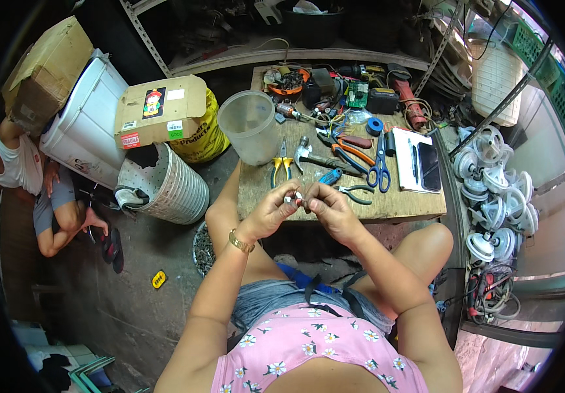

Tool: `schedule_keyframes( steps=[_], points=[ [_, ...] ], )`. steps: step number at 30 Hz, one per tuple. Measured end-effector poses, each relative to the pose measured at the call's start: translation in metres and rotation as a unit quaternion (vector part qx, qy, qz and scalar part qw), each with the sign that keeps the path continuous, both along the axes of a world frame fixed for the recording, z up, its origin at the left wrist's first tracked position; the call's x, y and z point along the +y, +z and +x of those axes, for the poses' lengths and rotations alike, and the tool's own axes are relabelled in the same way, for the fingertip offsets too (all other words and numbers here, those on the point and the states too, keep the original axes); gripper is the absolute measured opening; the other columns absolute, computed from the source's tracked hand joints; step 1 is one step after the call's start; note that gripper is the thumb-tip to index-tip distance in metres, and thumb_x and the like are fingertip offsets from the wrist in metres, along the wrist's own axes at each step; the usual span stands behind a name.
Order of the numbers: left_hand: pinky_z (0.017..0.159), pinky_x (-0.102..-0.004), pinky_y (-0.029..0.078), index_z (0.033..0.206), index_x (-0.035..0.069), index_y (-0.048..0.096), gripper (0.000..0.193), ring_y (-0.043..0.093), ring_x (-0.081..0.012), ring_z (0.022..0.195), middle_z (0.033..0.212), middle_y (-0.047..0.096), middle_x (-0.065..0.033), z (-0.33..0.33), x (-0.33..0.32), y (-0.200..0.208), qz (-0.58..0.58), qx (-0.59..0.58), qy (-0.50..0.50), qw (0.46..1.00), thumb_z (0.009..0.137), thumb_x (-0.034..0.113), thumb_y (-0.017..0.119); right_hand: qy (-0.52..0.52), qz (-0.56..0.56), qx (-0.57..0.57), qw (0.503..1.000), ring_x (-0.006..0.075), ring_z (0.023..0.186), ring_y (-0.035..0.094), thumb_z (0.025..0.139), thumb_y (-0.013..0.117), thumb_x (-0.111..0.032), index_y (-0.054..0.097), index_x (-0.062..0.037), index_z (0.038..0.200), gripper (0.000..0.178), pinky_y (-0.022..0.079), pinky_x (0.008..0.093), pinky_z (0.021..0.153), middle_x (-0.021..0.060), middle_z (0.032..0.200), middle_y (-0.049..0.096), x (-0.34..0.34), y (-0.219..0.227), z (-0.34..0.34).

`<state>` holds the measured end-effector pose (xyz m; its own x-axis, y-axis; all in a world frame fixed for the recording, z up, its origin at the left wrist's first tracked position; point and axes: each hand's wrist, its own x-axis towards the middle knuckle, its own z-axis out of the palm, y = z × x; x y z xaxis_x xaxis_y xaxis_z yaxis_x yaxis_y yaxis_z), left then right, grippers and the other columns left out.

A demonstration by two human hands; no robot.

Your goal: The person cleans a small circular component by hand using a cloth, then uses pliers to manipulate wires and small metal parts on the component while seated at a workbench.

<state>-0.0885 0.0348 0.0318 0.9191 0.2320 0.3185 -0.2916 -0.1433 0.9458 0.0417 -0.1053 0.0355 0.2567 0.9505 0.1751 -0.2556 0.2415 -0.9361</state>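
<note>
My left hand point(268, 213), a gold watch on its wrist, pinches a small whitish piece point(292, 198) just in front of the wooden worktable point(387, 206). Close beside it, my right hand point(332, 211) is closed, thumb against fingers, at the piece's right end. What the right fingertips grip is too small to make out. Just beyond the hands lie yellow-handled pliers point(280, 168), a hammer point(322, 159), a blue-handled tool point(330, 177) and dark-handled pliers point(356, 192). Blue scissors point(379, 171) and orange-handled pliers point(356, 152) rest farther right.
A translucent bucket point(250, 131) stands on the table's left. Cables, a green circuit board point(358, 95) and a red power tool point(408, 101) crowd its back. A phone point(429, 166) lies at right, near stacked white reels point(495, 196). Left are a ribbed bin point(171, 190) and a seated person point(46, 190).
</note>
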Motion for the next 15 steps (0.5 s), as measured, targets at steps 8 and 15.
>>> schedule_keyframes(
  steps=[8,15],
  points=[
    [0.076,-0.0368,0.043,0.097,0.001,0.051,0.029,0.050,-0.0300,0.085,0.092,0.050,-0.0132,0.004,0.010,0.010,0.251,0.052,-0.005,0.967,0.090,0.026,0.063,-0.028,-0.075,-0.061,0.995,0.0095,0.085,0.051,0.096,0.058,-0.023,0.061,-0.0005,0.095,0.022,0.042,0.0280,0.077,0.0018,0.087,0.060,0.000,0.005,0.001],
    [0.071,-0.0267,0.041,0.092,0.001,0.055,0.023,0.046,-0.0140,0.078,0.085,0.051,-0.0039,-0.007,0.007,-0.013,0.083,-0.016,0.205,0.975,0.084,0.017,0.070,-0.275,-0.141,-0.683,0.661,0.0291,0.096,0.055,0.084,0.062,-0.013,0.057,-0.0017,0.099,0.019,0.047,0.0378,0.081,0.0145,0.104,0.056,-0.021,-0.048,0.069]
  ],
)
